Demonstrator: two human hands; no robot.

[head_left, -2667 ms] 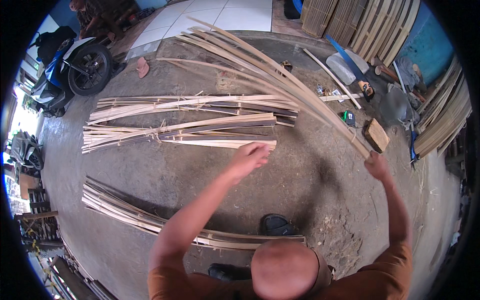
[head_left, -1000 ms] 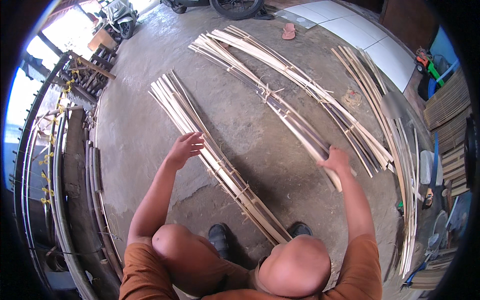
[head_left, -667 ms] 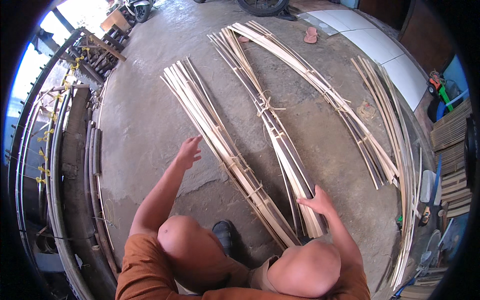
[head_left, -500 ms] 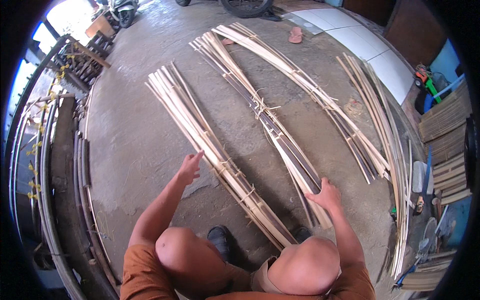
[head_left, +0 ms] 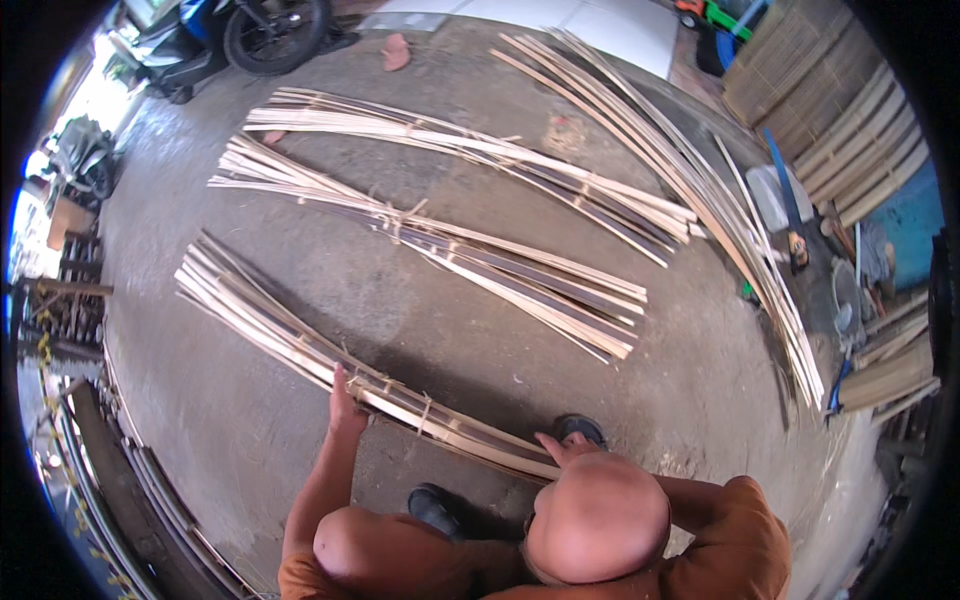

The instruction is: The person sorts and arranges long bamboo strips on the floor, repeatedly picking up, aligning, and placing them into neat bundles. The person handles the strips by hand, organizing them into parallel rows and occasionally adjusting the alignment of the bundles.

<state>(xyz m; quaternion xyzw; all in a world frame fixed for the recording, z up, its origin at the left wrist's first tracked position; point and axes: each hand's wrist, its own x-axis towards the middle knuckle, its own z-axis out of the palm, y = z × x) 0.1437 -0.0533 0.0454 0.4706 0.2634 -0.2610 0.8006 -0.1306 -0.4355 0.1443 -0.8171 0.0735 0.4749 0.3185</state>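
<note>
Nearest to me lies a tied bundle of pale and dark bamboo strips (head_left: 285, 335), slanting from the far left down toward my right knee. My left hand (head_left: 346, 408) grips its near edge about midway, thumb up along the side and the other fingers hidden beneath. At the right end my right hand (head_left: 568, 450) is closed over the strips, partly hidden behind my knee. A dark shadow shows along the bundle's far side. Beyond it a second tied bundle (head_left: 470, 255) rests on the floor, and a third bundle (head_left: 480, 147) lies farther back.
Long loose strips (head_left: 680, 185) stretch along the right side. A saw (head_left: 790, 205) and woven bamboo panels (head_left: 790, 75) stand beyond them. A pink sandal (head_left: 396, 52) and a parked motorbike (head_left: 270, 38) are at the back. Poles (head_left: 180, 500) lie at the lower left.
My view has turned to the right. My right hand has left the second bundle and taken the nearest bundle's end. My left hand, open beside that bundle before, now grips it.
</note>
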